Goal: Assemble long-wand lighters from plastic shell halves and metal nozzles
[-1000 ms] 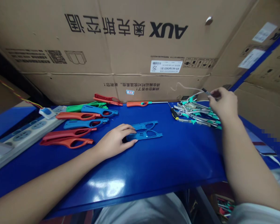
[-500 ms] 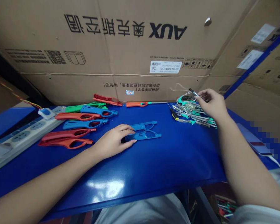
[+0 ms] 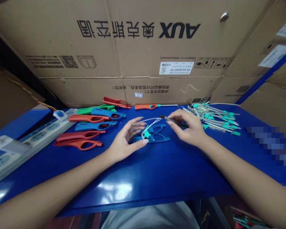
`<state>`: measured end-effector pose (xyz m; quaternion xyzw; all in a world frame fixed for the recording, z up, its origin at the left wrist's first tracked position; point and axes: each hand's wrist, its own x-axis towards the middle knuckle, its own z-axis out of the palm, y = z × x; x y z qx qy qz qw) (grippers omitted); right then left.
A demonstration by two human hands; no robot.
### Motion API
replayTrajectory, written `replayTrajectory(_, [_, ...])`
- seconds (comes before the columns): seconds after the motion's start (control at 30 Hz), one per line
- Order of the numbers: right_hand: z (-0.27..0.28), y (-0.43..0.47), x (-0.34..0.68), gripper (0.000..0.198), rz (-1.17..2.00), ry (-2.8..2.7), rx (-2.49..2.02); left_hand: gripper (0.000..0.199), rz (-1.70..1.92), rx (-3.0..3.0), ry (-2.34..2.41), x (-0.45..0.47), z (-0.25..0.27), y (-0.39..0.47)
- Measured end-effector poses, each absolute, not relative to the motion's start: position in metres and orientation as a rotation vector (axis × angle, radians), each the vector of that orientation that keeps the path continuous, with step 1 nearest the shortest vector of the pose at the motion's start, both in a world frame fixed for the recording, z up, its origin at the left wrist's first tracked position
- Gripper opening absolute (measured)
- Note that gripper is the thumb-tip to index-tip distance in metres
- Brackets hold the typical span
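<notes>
My right hand (image 3: 187, 125) is closed on a slim lighter part with a dark end (image 3: 162, 117); most of it is hidden in the fingers. Thin white wires (image 3: 152, 122) run from that end in a loop to a green plastic piece (image 3: 147, 133). Around this piece my left hand (image 3: 127, 136) has its fingers and thumb apart, the thumb close to it. Beneath lie two blue lighter shell halves (image 3: 160, 138), partly covered by the left hand and the wires.
Several red, orange, blue and green lighter shells (image 3: 85, 118) are stacked at left, beside a power strip (image 3: 35, 138). An orange lighter (image 3: 144, 107) lies at the back. Metal rods with green parts (image 3: 219, 117) are piled at right. A cardboard wall (image 3: 133, 47) stands behind.
My right hand has come from the rod pile to the middle, bringing the part with its wires. My left hand has lifted and spread its fingers off the blue shell halves.
</notes>
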<state>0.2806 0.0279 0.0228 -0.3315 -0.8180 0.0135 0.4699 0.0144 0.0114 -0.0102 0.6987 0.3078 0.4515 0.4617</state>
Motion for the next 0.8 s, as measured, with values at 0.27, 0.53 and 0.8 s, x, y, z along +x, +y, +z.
replayTrajectory(0.27, [0.01, 0.03, 0.278, 0.013, 0.073, -2.176, -0.73, 0.044, 1.018, 1.596, 0.852, 0.018, -0.013, 0.008])
replayTrajectory(0.53, [0.014, 0.028, 0.278, 0.012, 0.039, -2.237, -0.725, 0.047, 0.926, 1.815, 0.885, 0.02, -0.015, 0.003])
replayTrajectory(0.8, [0.009, 0.026, 0.272, 0.01, 0.09, -2.062, -0.822, 0.07, 0.963, 1.829, 0.842, 0.018, -0.016, 0.004])
